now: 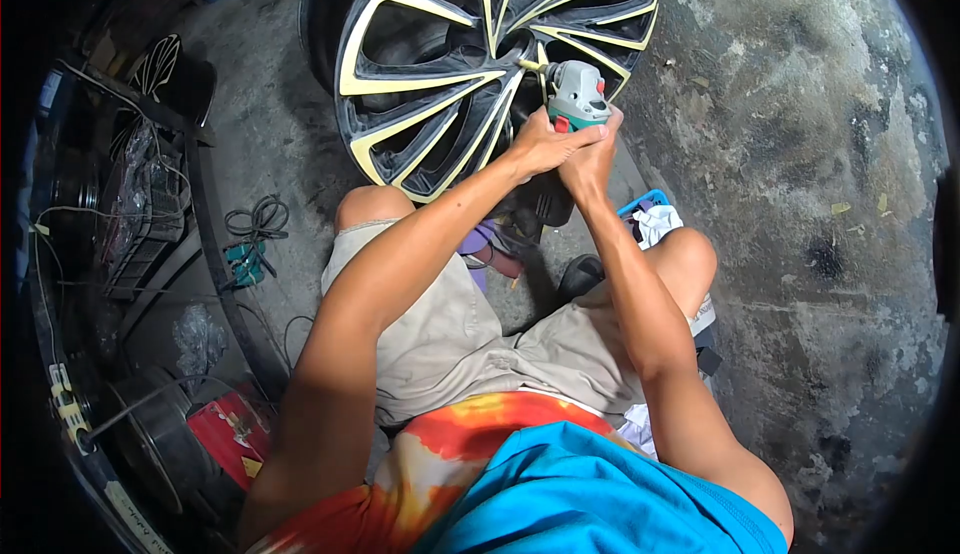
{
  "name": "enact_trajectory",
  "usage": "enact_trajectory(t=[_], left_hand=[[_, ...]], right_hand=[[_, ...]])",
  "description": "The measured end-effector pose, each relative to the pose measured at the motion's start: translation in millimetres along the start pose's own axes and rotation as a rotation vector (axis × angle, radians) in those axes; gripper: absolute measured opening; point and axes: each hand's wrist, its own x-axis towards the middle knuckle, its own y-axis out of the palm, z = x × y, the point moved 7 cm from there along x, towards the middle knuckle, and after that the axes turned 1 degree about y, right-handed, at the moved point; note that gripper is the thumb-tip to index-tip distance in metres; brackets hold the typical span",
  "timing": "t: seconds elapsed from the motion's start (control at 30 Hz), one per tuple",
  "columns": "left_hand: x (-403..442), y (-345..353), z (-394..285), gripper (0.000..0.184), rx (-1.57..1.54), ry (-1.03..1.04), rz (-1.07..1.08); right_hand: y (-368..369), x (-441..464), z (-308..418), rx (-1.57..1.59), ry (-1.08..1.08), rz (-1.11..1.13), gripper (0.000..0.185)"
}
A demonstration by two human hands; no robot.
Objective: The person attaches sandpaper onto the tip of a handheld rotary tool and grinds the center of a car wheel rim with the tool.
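A grey and green power tool [580,92] with red buttons is held in both my hands near the middle of a large wheel rim. My left hand [543,146] wraps its left side and my right hand [592,159] grips its right side, the two hands touching. The tool's thin yellowish tip points left, close to the hub between the spokes. The wheel rim [420,84] stands tilted in front of my knees, with dark spokes and pale yellow faces. Whether the tip touches the rim I cannot tell.
A blue basket [655,197] with white cloth is beside my right knee. On the left lie a green tool [243,264] with a coiled black cord, a red box [230,434], a power strip [68,409] and another rim [180,79]. Concrete floor [800,204] extends to the right.
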Motion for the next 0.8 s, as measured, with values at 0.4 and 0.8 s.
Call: enact_trajectory(t=[0.4,0.8], left_hand=[[1,-5,11,0.076,0.012,-0.12,-0.009],[-6,-4,4,0.075,0.052,-0.12,0.001]], right_hand=[[2,4,2,-0.061,-0.031,0.006,0.061],[2,-3,-3,-0.024,0.016,0.029,0.065]])
